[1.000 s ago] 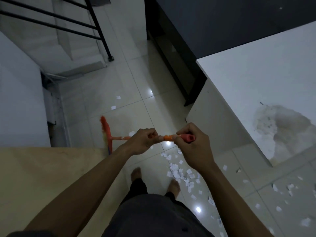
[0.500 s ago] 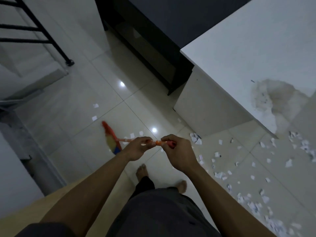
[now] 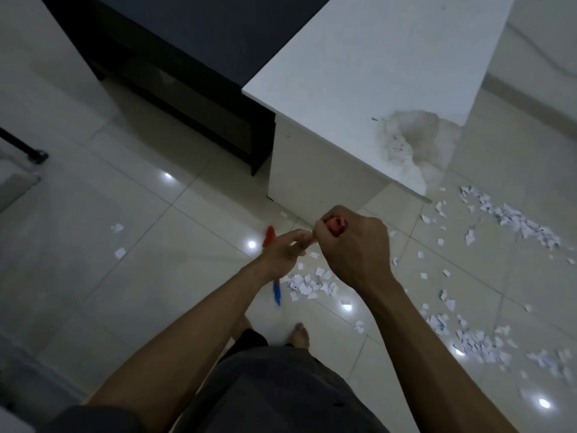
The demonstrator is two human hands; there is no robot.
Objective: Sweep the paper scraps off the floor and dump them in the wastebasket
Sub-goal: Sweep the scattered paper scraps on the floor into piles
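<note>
One head view, looking down, entered in order. Right hand (image 3: pixel 352 248): fingers curled tight round the red top end of the broom handle (image 3: pixel 335 225), held in front of the near-left corner of the white surface (image 3: pixel 374 73). Left hand (image 3: pixel 282 254): just left of the right hand and lower on the same handle; its fingers (image 3: pixel 296 238) are blurred and look partly stretched out, so I cannot tell whether they clasp the handle or only guide it. Broom head (image 3: pixel 276 292): on the floor (image 3: pixel 125 182) out from that same corner, toward the person, orange at one end and blue at the other, mostly hidden behind the left wrist. Paper scraps (image 3: pixel 309 285): one small gathered patch touching the right side of the broom head; a denser drift (image 3: pixel 518 221) on the floor off the damaged near-right corner of the surface; another drift (image 3: pixel 477 342) farther out from that corner, toward the person; single pieces scattered between. Feet (image 3: pixel 301 334): bare, just behind the gathered patch. Dark cabinet (image 3: pixel 187 73): butts against the left side of the surface. Step in hand, by my reading: sweeping loose scraps into one pile, early on, most of the paper ungathered. Next move likely calls for reaching the broom toward the right-hand drifts and drawing them to the patch. Containers: wastebasket not in view; contents unknown.
</note>
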